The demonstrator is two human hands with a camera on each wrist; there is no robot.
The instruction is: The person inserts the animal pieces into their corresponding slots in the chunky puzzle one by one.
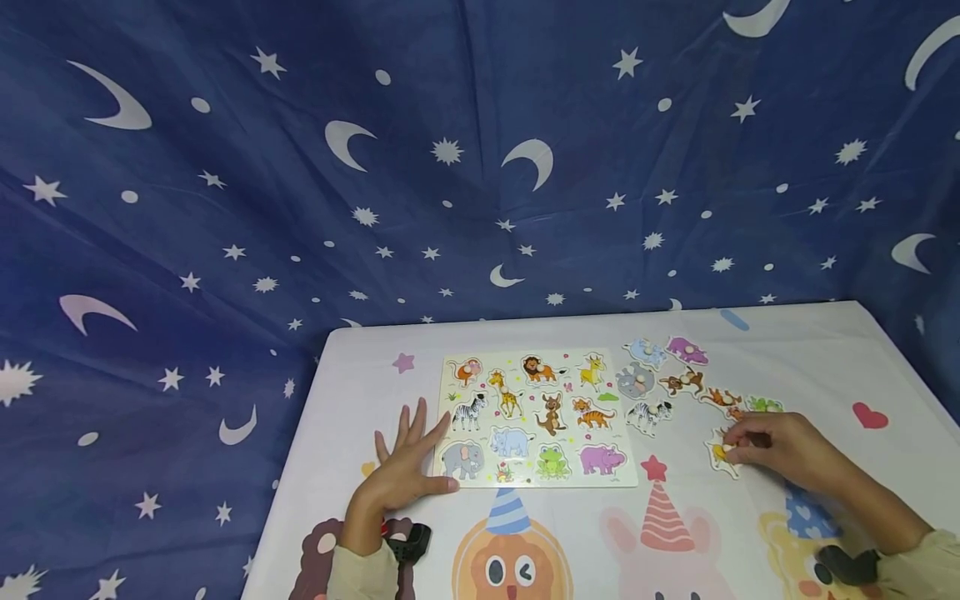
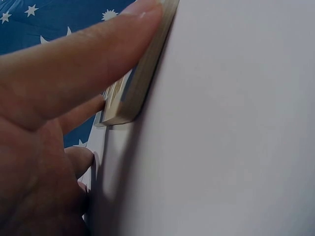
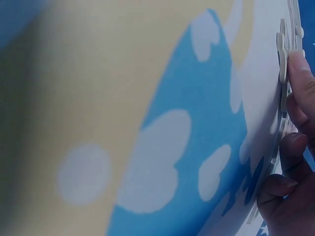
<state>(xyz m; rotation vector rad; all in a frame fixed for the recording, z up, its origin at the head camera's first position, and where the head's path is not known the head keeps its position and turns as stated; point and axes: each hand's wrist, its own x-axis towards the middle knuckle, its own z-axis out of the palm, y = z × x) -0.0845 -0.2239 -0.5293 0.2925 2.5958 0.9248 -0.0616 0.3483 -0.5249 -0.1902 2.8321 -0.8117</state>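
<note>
A wooden animal puzzle board [image 1: 525, 479] lies flat on the table, printed with a lion, zebra, elephant and other animals. My left hand [image 1: 408, 467] is spread at its left side, with the thumb on the lower left corner and the fingers along the left edge. In the left wrist view the thumb [image 2: 113, 44] lies against the board's edge [image 2: 140, 83]. Right of the board, my right hand [image 1: 780, 446] pinches a yellow animal puzzle piece [image 1: 720, 457] at table level. Its fingers partly hide that piece. In the right wrist view, fingertips touch a thin piece [image 3: 282, 59].
Loose puzzle pieces lie between board and right hand: a blue rhino [image 1: 647, 353], purple hippo [image 1: 687, 351], elephant [image 1: 636, 381], kangaroo [image 1: 682, 382], zebra [image 1: 649, 415], tiger [image 1: 722, 398] and frog [image 1: 765, 404]. A starry blue curtain [image 1: 480, 200] hangs behind the patterned tablecloth [image 1: 585, 533].
</note>
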